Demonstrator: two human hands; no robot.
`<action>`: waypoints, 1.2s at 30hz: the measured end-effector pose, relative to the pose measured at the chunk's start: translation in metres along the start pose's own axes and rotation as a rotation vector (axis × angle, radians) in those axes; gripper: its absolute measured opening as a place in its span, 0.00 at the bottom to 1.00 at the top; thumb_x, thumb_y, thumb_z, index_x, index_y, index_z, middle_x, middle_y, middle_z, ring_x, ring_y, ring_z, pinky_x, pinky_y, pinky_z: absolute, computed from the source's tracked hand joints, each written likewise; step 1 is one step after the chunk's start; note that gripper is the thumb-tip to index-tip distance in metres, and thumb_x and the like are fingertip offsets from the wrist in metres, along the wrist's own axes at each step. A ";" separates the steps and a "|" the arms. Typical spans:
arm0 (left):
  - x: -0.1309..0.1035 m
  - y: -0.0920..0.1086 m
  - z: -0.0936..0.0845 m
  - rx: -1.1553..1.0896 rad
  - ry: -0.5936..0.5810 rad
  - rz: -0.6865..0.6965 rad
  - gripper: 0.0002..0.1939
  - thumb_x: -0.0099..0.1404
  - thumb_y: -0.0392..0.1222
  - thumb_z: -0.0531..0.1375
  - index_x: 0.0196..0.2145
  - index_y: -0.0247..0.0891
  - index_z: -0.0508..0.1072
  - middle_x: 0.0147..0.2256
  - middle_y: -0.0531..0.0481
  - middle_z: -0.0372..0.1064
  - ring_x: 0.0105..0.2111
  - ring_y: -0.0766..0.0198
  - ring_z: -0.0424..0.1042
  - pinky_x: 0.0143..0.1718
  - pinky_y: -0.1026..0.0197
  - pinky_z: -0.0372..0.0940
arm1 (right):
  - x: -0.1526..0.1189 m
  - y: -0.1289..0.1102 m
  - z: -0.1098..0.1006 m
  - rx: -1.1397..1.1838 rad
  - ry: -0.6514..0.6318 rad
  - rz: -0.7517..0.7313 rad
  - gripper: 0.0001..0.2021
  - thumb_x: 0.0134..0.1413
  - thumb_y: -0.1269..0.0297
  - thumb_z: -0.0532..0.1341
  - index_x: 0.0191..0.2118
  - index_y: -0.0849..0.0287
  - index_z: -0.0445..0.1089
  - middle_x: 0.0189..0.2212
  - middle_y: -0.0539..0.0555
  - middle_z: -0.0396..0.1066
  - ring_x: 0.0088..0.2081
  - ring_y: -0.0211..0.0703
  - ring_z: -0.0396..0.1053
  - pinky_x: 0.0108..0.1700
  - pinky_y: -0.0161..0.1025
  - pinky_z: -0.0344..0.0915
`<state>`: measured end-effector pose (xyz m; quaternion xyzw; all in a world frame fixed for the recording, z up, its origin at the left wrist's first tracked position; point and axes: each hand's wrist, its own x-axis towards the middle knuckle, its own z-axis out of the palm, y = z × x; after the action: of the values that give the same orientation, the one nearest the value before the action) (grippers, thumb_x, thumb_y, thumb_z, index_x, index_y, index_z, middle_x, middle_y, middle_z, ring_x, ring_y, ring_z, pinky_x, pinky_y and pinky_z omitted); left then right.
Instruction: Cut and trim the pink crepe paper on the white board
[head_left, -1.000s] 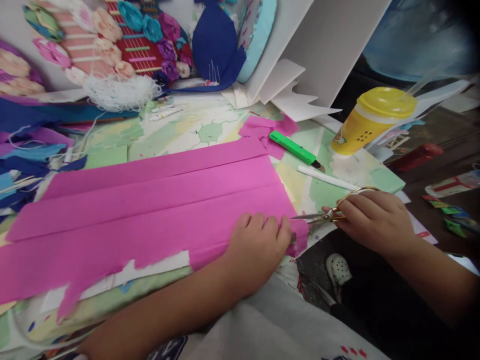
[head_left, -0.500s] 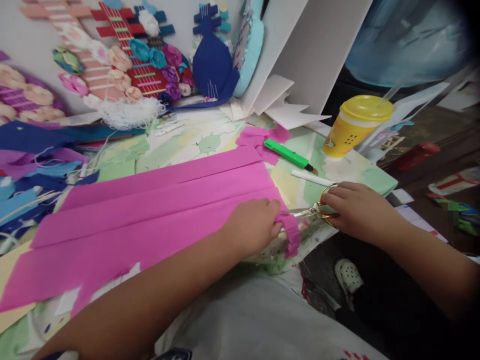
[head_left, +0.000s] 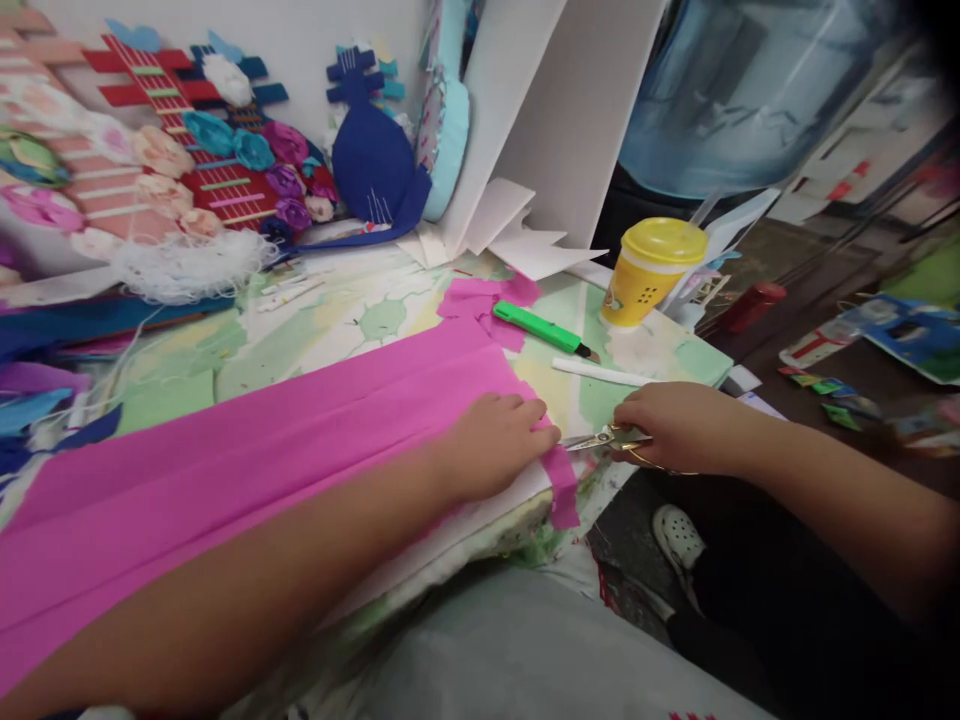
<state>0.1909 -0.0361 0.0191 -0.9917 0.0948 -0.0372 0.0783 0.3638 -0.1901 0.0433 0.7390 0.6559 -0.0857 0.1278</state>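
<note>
A long sheet of pink paper [head_left: 247, 450] lies in folds across the table. My left hand [head_left: 499, 445] presses on its right end, fingers closed at the paper's edge. From under those fingertips a narrow pink strip [head_left: 564, 490] hangs at the table's front corner. My right hand [head_left: 667, 428] grips gold-handled scissors [head_left: 602, 438], whose blades point left and touch the strip beside my left fingertips. Behind the hands lie a green cutter knife [head_left: 536, 328] and a thin white stick [head_left: 600, 373].
A yellow lidded cup [head_left: 651, 275] with a straw stands at the back right of the painted table [head_left: 382, 320]. White boards, decorated instrument-shaped crafts [head_left: 375, 160] and white thread [head_left: 191, 262] line the back. A large blue water bottle [head_left: 742, 100] is behind.
The view has shifted. My left hand has turned flatter onto the pink paper, the sheet's folds lie differently, and the curled strip now hangs straighter. My right hand has tilted with the scissors.
</note>
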 end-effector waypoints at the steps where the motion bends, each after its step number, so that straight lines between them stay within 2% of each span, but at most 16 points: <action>1: 0.000 -0.001 0.000 0.019 0.021 0.019 0.11 0.63 0.37 0.52 0.44 0.42 0.65 0.38 0.47 0.63 0.36 0.59 0.63 0.32 0.60 0.56 | 0.000 0.000 -0.001 0.000 -0.013 0.010 0.13 0.47 0.53 0.54 0.27 0.57 0.69 0.24 0.54 0.69 0.27 0.42 0.65 0.24 0.36 0.47; 4: 0.003 -0.001 0.000 0.034 0.088 0.086 0.10 0.65 0.40 0.51 0.43 0.41 0.65 0.40 0.47 0.63 0.36 0.59 0.62 0.33 0.59 0.54 | 0.000 -0.002 -0.004 -0.006 -0.037 0.028 0.14 0.47 0.53 0.54 0.27 0.57 0.69 0.24 0.54 0.70 0.26 0.42 0.65 0.24 0.36 0.46; 6: 0.006 0.000 -0.002 0.012 0.125 0.131 0.11 0.65 0.46 0.50 0.42 0.40 0.66 0.39 0.47 0.64 0.35 0.59 0.61 0.33 0.58 0.54 | 0.001 -0.002 -0.006 -0.009 -0.044 0.034 0.14 0.46 0.52 0.54 0.27 0.58 0.69 0.24 0.54 0.70 0.26 0.41 0.64 0.24 0.36 0.46; 8: 0.008 0.002 -0.004 -0.025 0.142 0.173 0.16 0.63 0.52 0.51 0.42 0.39 0.66 0.38 0.47 0.64 0.36 0.58 0.60 0.34 0.57 0.53 | 0.002 -0.003 -0.008 -0.004 -0.052 0.032 0.15 0.47 0.52 0.54 0.26 0.58 0.69 0.23 0.54 0.70 0.25 0.41 0.64 0.24 0.36 0.46; 11: 0.009 0.009 -0.007 -0.067 0.128 0.188 0.24 0.59 0.57 0.54 0.45 0.36 0.65 0.37 0.47 0.63 0.37 0.57 0.60 0.34 0.56 0.53 | 0.004 -0.003 -0.010 0.004 -0.065 0.029 0.14 0.46 0.52 0.55 0.26 0.58 0.69 0.23 0.54 0.70 0.25 0.41 0.64 0.24 0.35 0.46; 13: 0.008 0.017 -0.008 -0.062 0.115 0.163 0.21 0.59 0.53 0.55 0.42 0.34 0.66 0.36 0.47 0.63 0.37 0.57 0.59 0.32 0.56 0.53 | 0.004 -0.002 -0.010 0.005 -0.067 0.029 0.14 0.45 0.52 0.55 0.26 0.58 0.69 0.23 0.54 0.70 0.25 0.40 0.64 0.24 0.36 0.45; 16: 0.006 0.033 -0.006 -0.029 0.090 0.146 0.08 0.62 0.41 0.53 0.36 0.34 0.69 0.34 0.48 0.63 0.35 0.59 0.60 0.28 0.57 0.52 | 0.005 -0.002 -0.008 0.014 -0.069 0.030 0.14 0.46 0.52 0.54 0.26 0.58 0.69 0.24 0.54 0.70 0.26 0.41 0.64 0.24 0.35 0.45; 20: 0.007 0.052 0.000 -0.026 0.060 0.098 0.08 0.61 0.37 0.54 0.37 0.33 0.69 0.31 0.48 0.63 0.33 0.59 0.60 0.25 0.58 0.51 | 0.004 -0.002 -0.006 0.029 -0.095 0.037 0.15 0.46 0.52 0.54 0.26 0.58 0.69 0.24 0.55 0.70 0.26 0.41 0.64 0.24 0.36 0.45; 24: 0.010 0.054 -0.002 -0.087 0.050 0.117 0.05 0.59 0.36 0.55 0.32 0.34 0.70 0.28 0.49 0.63 0.31 0.59 0.61 0.25 0.59 0.52 | 0.003 -0.002 -0.005 0.024 -0.082 0.028 0.14 0.46 0.53 0.54 0.27 0.58 0.68 0.25 0.55 0.69 0.27 0.43 0.64 0.24 0.36 0.45; 27: 0.010 0.046 -0.009 -0.154 0.106 0.099 0.04 0.59 0.35 0.54 0.31 0.34 0.69 0.28 0.49 0.63 0.29 0.60 0.62 0.25 0.59 0.53 | 0.002 -0.001 -0.003 0.012 -0.063 0.022 0.14 0.46 0.53 0.53 0.26 0.58 0.68 0.25 0.55 0.69 0.27 0.44 0.65 0.24 0.36 0.45; 30: 0.010 0.037 -0.016 -0.320 0.161 0.000 0.07 0.61 0.36 0.52 0.29 0.34 0.68 0.27 0.49 0.64 0.28 0.62 0.62 0.26 0.60 0.54 | 0.002 0.002 -0.001 -0.007 -0.041 0.008 0.13 0.46 0.54 0.53 0.27 0.57 0.68 0.26 0.55 0.69 0.28 0.45 0.65 0.25 0.36 0.46; 34: 0.010 0.028 -0.025 -0.844 0.165 -0.389 0.10 0.61 0.39 0.52 0.25 0.36 0.68 0.25 0.53 0.65 0.27 0.65 0.63 0.27 0.64 0.56 | 0.003 0.008 0.001 -0.029 0.046 -0.026 0.11 0.45 0.57 0.55 0.30 0.58 0.68 0.28 0.56 0.69 0.33 0.47 0.65 0.29 0.38 0.51; 36: 0.008 0.023 -0.027 -0.970 0.170 -0.548 0.10 0.61 0.40 0.51 0.25 0.36 0.67 0.25 0.54 0.66 0.27 0.67 0.65 0.27 0.66 0.57 | 0.004 0.010 0.002 -0.026 0.100 -0.088 0.10 0.45 0.59 0.56 0.31 0.58 0.68 0.29 0.56 0.68 0.35 0.47 0.64 0.32 0.39 0.53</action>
<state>0.1921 -0.0641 0.0419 -0.8960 -0.1541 -0.0881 -0.4070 0.3742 -0.1882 0.0414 0.7113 0.6942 -0.0458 0.1004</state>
